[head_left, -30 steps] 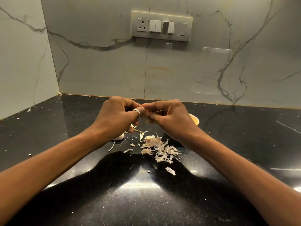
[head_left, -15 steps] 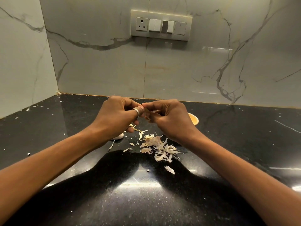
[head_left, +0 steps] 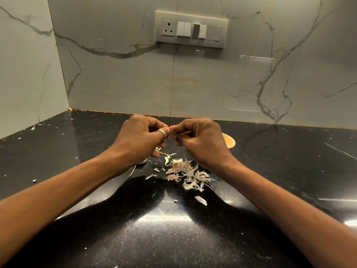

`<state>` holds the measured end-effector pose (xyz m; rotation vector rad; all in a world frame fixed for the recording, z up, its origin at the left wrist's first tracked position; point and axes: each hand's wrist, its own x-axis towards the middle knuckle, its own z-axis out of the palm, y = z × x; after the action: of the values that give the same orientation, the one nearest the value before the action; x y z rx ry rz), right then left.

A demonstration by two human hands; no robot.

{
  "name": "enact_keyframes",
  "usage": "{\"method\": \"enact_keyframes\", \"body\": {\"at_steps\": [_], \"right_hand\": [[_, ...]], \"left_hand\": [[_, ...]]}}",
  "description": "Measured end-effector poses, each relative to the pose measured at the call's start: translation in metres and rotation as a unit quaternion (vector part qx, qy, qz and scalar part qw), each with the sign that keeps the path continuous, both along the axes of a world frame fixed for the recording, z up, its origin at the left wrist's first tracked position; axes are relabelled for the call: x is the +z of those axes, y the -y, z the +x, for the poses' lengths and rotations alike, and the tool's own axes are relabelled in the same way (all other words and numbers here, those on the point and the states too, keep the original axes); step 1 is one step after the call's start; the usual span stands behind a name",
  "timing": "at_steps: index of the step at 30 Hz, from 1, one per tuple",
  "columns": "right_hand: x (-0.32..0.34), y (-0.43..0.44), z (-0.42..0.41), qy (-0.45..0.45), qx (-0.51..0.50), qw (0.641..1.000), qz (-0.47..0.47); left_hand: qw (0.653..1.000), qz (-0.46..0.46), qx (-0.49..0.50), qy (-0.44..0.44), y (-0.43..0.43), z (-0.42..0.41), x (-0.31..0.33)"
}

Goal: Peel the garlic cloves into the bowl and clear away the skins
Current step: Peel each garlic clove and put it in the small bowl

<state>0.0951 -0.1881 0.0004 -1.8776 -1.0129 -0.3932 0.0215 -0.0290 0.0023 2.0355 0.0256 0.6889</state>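
The glossy black worktop (head_left: 289, 171) fills the lower half of the frame. Above its centre the left hand (head_left: 139, 140) and the right hand (head_left: 201, 140) meet thumb to thumb. Each grip is closed, curled fingers pinching the garlic clove (head_left: 172, 133) held between them. Only a pale sliver of it shows; the rest is hidden by fingers.

The orange bowl (head_left: 229, 142) stands just right of the right hand, partly hidden behind it. Below the hands, mid-frame, lie the skins (head_left: 185, 171) in a loose heap, with strays towards the lower centre. A small white lump (head_left: 143, 161) peeks out under the left hand; I cannot tell what it is.

The clove looks light and firm, and probably slick once bare, so it is best held by its sides while a nail lifts the skin at one end. The skins look papery and weightless, likely to cling and drift. They are better swept together than picked up singly.
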Motion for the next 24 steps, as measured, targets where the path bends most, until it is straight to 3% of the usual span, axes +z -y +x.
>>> {"method": "enact_keyframes", "body": {"at_steps": [8,17,24], "right_hand": [[0.003,0.003,0.002,0.016,0.002,1.0,-0.006],[0.004,0.008,0.009,0.116,0.011,0.992,-0.052],[0.007,0.014,0.012,0.145,0.049,0.985,-0.078]], "left_hand": [[1.0,-0.011,-0.015,-0.01,0.001,-0.003,0.005],[0.994,-0.058,-0.046,-0.081,0.0,-0.006,0.013],[0.993,-0.024,-0.053,-0.102,0.001,-0.008,0.017]]}}
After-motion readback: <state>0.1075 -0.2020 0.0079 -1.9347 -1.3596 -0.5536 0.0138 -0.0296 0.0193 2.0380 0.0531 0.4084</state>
